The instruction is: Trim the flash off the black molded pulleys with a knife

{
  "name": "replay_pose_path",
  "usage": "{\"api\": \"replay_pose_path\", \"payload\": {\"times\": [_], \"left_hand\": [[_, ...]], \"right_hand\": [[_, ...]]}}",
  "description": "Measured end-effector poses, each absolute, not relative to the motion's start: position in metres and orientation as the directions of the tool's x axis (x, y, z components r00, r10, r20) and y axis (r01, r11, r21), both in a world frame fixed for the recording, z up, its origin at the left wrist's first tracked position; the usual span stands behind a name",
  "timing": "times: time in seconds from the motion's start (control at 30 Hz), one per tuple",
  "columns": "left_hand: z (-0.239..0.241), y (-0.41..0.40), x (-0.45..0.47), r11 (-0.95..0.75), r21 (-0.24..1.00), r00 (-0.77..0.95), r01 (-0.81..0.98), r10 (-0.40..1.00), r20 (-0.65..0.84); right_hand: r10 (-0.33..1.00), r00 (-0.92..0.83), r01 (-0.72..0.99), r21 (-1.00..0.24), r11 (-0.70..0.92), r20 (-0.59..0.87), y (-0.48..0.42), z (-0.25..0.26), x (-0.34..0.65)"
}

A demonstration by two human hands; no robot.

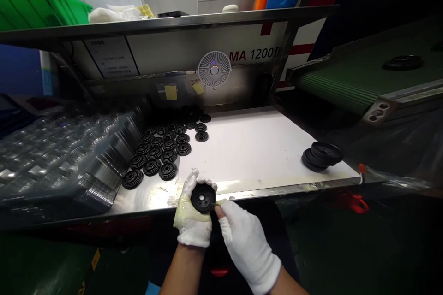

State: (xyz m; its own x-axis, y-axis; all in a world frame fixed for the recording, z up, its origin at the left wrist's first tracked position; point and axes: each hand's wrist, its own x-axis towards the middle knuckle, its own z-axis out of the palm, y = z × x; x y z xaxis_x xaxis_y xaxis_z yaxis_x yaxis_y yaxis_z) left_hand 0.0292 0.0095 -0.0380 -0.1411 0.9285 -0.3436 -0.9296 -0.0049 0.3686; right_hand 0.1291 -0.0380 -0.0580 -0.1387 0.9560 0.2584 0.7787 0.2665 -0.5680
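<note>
My left hand (194, 216), in a white glove with yellowish patches, grips a round black plastic wheel (198, 203) with a small hole at its centre. The wheel's face is turned up towards me, just in front of the table edge. At its right rim is my right hand (244, 237), also gloved in white, with the thumb tip bare. Its fingers are closed in a pinch beside the rim; what they hold, if anything, is too small to make out. Many similar black wheels (168, 170) lie in rows left of centre on the table.
Clear plastic trays (69, 161) are stacked at the left. A few black wheels (321, 156) sit piled on the white work surface (252, 147) at right. A green conveyor belt (353, 73) carries another part. A small fan (214, 69) hangs below the metal shelf (207, 18).
</note>
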Motion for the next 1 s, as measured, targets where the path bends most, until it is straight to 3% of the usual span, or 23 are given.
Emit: {"api": "replay_pose_path", "payload": {"times": [0.3, 0.5, 0.8, 1.0], "left_hand": [[-0.039, 0.012, 0.033, -0.043, 0.356, -0.184, -0.934, 0.909, -0.373], [-0.04, 0.004, 0.025, 0.161, 0.445, 0.003, -0.881, 0.943, -0.334], [-0.047, 0.01, 0.029, 0.076, 0.335, -0.038, -0.939, 0.946, -0.322], [-0.044, 0.005, 0.03, 0.004, 0.382, -0.122, -0.924, 0.945, -0.305]], "right_hand": [[0.947, -0.15, 0.788, -0.543, 0.288, 0.285, -0.04, -0.053, 0.122], [0.953, -0.123, 0.8, -0.541, 0.26, 0.277, -0.037, -0.056, 0.133], [0.955, -0.143, 0.777, -0.568, 0.271, 0.26, -0.046, -0.055, 0.125], [0.957, -0.096, 0.792, -0.562, 0.24, 0.273, -0.042, -0.057, 0.13]]}}
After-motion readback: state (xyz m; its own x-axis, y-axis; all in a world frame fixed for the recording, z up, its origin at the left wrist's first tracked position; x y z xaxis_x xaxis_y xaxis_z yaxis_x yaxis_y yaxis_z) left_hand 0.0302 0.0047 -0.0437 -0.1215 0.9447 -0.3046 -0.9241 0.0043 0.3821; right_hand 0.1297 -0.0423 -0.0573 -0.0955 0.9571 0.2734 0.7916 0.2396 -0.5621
